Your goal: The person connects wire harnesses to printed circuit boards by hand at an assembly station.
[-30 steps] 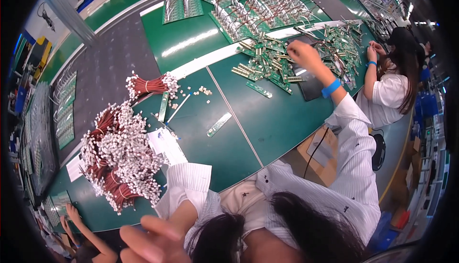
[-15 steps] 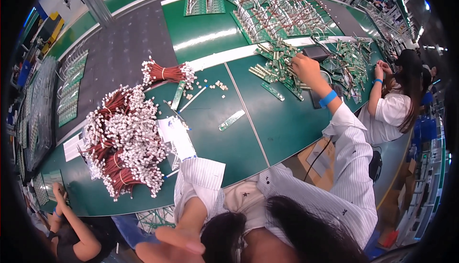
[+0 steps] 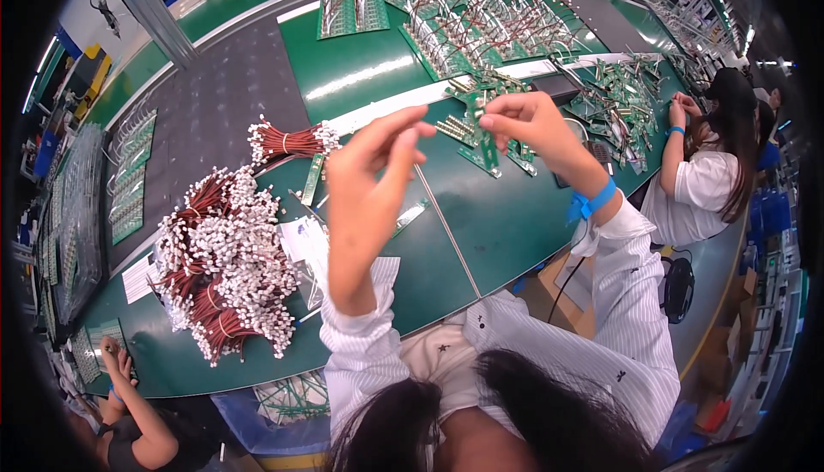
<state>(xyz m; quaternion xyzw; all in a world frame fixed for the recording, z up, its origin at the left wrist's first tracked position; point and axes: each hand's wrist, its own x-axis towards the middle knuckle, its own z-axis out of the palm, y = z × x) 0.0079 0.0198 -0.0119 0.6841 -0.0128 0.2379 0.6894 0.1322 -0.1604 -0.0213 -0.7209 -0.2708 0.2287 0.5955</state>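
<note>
Right hand (image 3: pixel 524 124): pinched shut on narrow green circuit board strip (image 3: pixel 486 139).
Left hand (image 3: pixel 378 159): fingertips closed, contents indiscernible.
Advice: align squarely between hands, above green desk (image 3: pixel 506 214).

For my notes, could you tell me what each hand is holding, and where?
The right hand pinches a narrow green circuit board by its upper end. The left hand has fingertips pinched, but anything between them is too small to tell.

Electronics assembly factory, long green workbench (image 3: pixel 506 223), circuit boards (image 3: pixel 481 43), wire bundles (image 3: pixel 223 266), seated co-workers
</note>
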